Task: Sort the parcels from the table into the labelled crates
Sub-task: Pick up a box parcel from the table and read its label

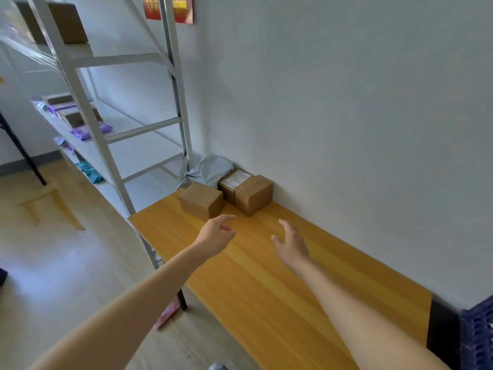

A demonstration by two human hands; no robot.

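Three cardboard parcels stand at the far end of the yellow wooden table [266,284]: a plain box [200,201] nearest me, a second plain box [253,194] against the wall, and a box with a white label [232,182] behind them. A grey soft parcel [210,169] lies at the very end by the wall. My left hand [216,234] reaches out over the table just short of the nearest box, fingers relaxed, holding nothing. My right hand [290,243] is stretched out beside it, fingers spread and empty.
A white metal shelf rack [101,145] stands left of the table, with purple and teal packets and cardboard boxes on its shelves. A dark blue crate [477,335] shows at the bottom right edge. A pink packet [166,315] lies on the floor by the table leg.
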